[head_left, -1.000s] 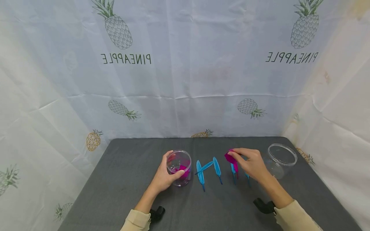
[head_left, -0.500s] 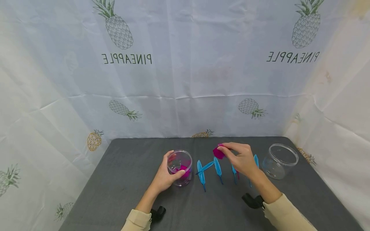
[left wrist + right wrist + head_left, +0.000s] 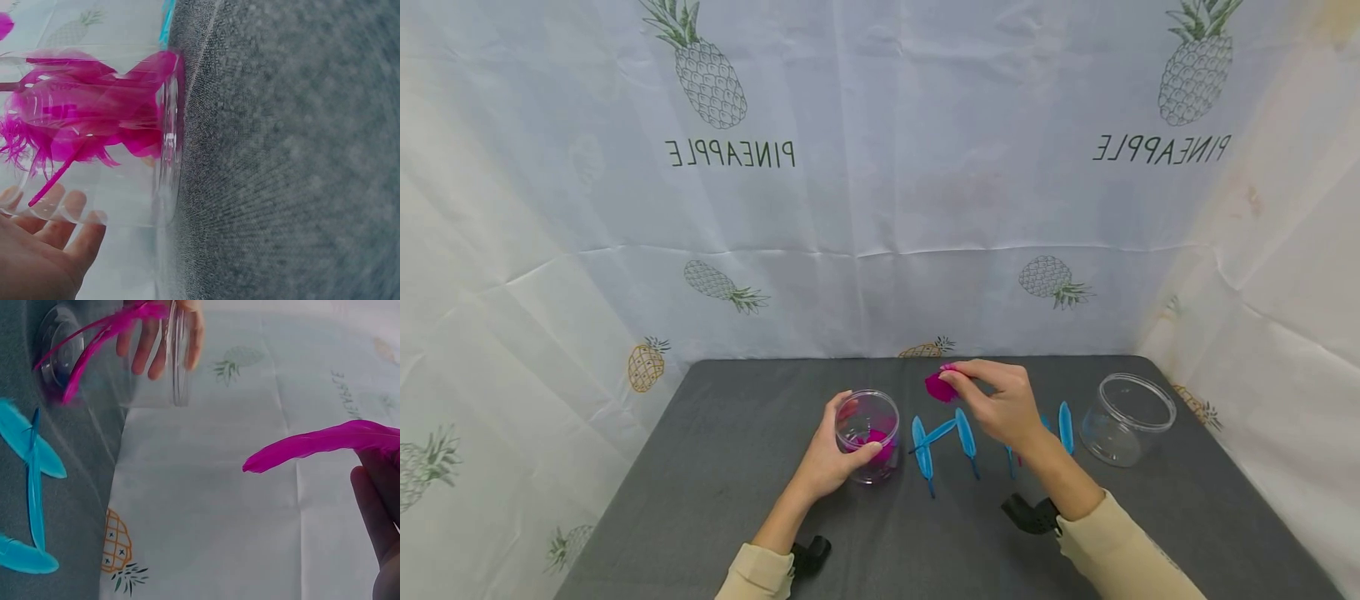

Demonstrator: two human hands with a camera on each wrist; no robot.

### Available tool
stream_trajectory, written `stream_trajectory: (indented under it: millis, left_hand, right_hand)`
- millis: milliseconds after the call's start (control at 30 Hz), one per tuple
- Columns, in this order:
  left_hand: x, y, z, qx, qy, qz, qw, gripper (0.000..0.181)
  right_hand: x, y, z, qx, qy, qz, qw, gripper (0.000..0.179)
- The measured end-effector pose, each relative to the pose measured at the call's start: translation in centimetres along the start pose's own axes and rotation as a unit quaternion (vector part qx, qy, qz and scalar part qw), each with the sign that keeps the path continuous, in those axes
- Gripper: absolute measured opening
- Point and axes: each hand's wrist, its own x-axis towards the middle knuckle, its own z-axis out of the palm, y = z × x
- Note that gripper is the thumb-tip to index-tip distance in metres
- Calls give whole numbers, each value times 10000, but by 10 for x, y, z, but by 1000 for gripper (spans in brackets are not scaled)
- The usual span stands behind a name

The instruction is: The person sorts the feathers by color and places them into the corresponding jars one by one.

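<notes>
My left hand [image 3: 827, 457] grips the side of a clear round jar [image 3: 867, 410] standing on the dark grey table. Several magenta feathers [image 3: 94, 106] lie inside the jar, seen through its wall in the left wrist view. Between thumb and fingers, my right hand [image 3: 1006, 407] pinches another magenta feather [image 3: 312, 447], lifted above the table to the right of the jar's mouth. Blue feathers [image 3: 921, 454] lie in a row beneath and beside the right hand, which hides part of them. A bit of magenta shows by one blue feather under the right wrist.
A second clear jar [image 3: 1126, 421] stands open at the right of the table [image 3: 722, 433]. White cloth [image 3: 880, 200] printed with pineapples hangs behind and around the table. Each wrist carries a black device, such as the right wrist mount [image 3: 1030, 514].
My right hand has moved left and slightly up with the magenta feather, from above the right-hand blue feathers toward the held jar. The left hand and its jar have stayed put.
</notes>
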Motion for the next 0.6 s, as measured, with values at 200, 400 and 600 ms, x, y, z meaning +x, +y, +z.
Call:
stream_trajectory:
  millis: [200, 400, 600]
  left_hand:
    - [0, 0, 0, -38, -2, -3, 10000, 91]
    - [1, -2, 0, 3, -8, -39, 10000, 90]
    - [3, -4, 0, -6, -29, -41, 10000, 90]
  right_hand:
    - [7, -4, 9, 37, 22, 65, 10000, 11]
    - [8, -5, 21, 266, 108, 200, 9994, 14]
    - [7, -4, 35, 547, 107, 171, 9983, 18]
